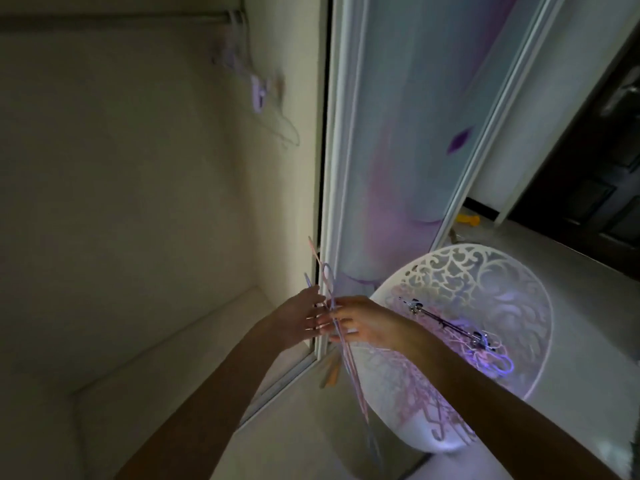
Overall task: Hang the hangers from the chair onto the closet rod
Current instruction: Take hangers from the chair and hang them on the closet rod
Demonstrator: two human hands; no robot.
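Observation:
A thin bundle of pink and lilac hangers [349, 358] stands nearly upright between my hands, hooks up, just in front of the closet door frame. My right hand [360, 322] grips the bundle near the hooks. My left hand [298, 318] meets it from the left, its fingers on the same wires. More hangers [485, 344], pink, lilac and one dark clip hanger, lie on the seat of the white openwork chair [519, 306] at the right. The closet rod [114, 19] runs along the top left, with several pale hangers [256, 84] hanging at its right end.
The open closet interior fills the left, with a pale shelf or ledge [166, 351] low down. A sliding door [415, 133] with a purple pattern stands beside the chair. A yellow object [467, 219] lies on the floor behind, and a dark door [588, 202] is far right.

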